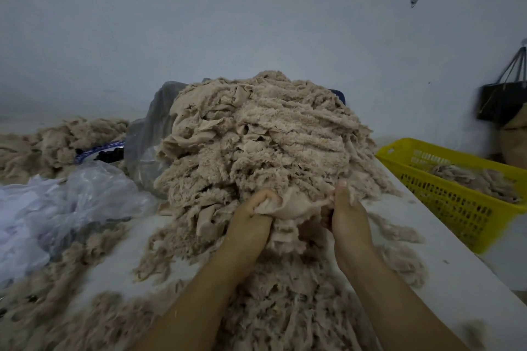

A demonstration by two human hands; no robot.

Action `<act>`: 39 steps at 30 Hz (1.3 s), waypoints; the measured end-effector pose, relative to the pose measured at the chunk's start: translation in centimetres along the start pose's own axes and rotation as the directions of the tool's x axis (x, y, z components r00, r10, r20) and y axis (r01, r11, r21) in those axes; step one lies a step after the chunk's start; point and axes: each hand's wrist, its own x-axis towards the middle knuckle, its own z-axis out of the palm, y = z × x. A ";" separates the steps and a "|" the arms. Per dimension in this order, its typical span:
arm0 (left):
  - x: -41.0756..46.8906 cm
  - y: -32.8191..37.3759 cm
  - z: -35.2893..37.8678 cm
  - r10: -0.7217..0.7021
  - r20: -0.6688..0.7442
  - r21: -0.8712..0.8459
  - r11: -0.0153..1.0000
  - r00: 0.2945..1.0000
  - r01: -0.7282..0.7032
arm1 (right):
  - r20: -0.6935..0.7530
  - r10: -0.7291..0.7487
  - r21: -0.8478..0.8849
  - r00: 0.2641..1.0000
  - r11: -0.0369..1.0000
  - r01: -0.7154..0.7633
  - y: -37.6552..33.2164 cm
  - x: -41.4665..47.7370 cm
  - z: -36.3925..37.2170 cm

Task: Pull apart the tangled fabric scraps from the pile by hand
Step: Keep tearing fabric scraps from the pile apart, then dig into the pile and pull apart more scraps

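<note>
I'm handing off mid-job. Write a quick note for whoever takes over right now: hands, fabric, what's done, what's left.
Hands: the left hand grips one edge of a scrap; the right hand grips the other edge, at the foot of the pile.
Things: the pile stands tall and tangled on the table. The loose scraps lie in front of it, and a few are in the yellow basket to the right.
Done: some scraps are pulled apart.
Left: free this scrap, then work through most of the pile.

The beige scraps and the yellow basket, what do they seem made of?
The beige scraps: likely plush synthetic fleece, with fuzzy pile on one face and smooth backing on the other. The yellow basket: seemingly rigid moulded plastic, smooth, with a perforated wall.
</note>
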 end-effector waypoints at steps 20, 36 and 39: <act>0.9 0.5 -0.1 -0.180 -0.286 0.096 0.972 0.941 0.215 | 0.646 -0.386 -0.338 0.659 0.630 0.699 0.1 -4.2 1.8; 0.9 1.1 -2.6 -0.196 -0.190 -0.562 0.825 0.962 0.057 | 0.129 -0.399 -0.507 0.908 0.760 0.407 -0.4 1.0 -2.4; 1.2 0.3 -1.3 -0.175 -0.262 -0.409 0.911 0.949 0.054 | 0.346 -0.442 -0.410 0.828 0.722 0.557 -0.2 -0.9 -0.4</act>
